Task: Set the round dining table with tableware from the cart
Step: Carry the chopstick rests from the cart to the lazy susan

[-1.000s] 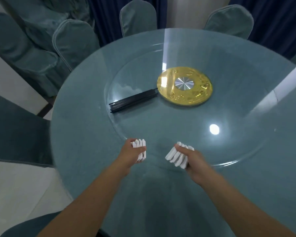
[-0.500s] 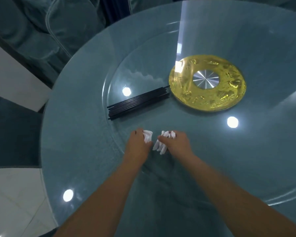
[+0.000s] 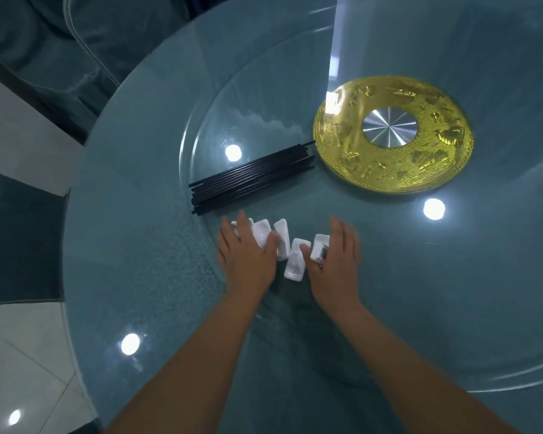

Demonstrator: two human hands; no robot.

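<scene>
Both hands, left hand and right hand, are resting flat-fingered on small white ceramic chopstick rests. Black chopsticks are lying at 11 o'clock. Spreading gently should avoid chipping.

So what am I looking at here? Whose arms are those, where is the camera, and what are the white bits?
No machine: a person wears a camera on the head, looking down at their own bare arms. The left hand and right hand lie flat with straight fingers over small white chopstick rests, spread on the glass turntable of a round table. Nothing is clearly gripped. Beyond them lies a bundle of black chopsticks, beside a gold disc at the centre.
</scene>
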